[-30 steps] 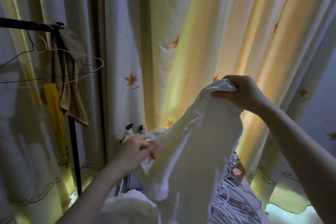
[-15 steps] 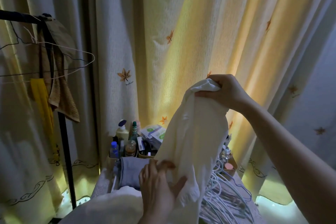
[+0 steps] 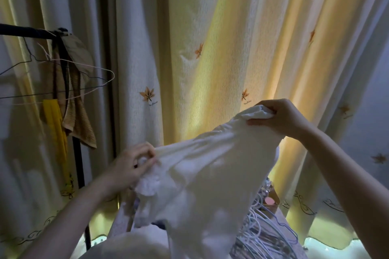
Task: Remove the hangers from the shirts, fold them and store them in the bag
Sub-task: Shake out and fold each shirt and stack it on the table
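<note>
Your right hand point(image 3: 282, 116) pinches one corner of the soft cream cotton shirt point(image 3: 210, 174) held in mid-air; your left hand point(image 3: 131, 166) grips another. Pull them level before folding.

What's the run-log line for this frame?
phase: fold prep | left hand: grips cream-white fabric shirt at left end | right hand: grips its raised right end | shirt: stretched between hands | white wire hangers: piled below

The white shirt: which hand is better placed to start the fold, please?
Probably the right hand: it grips the white shirt by its raised corner, free to swing across to the lower left hand.
</note>
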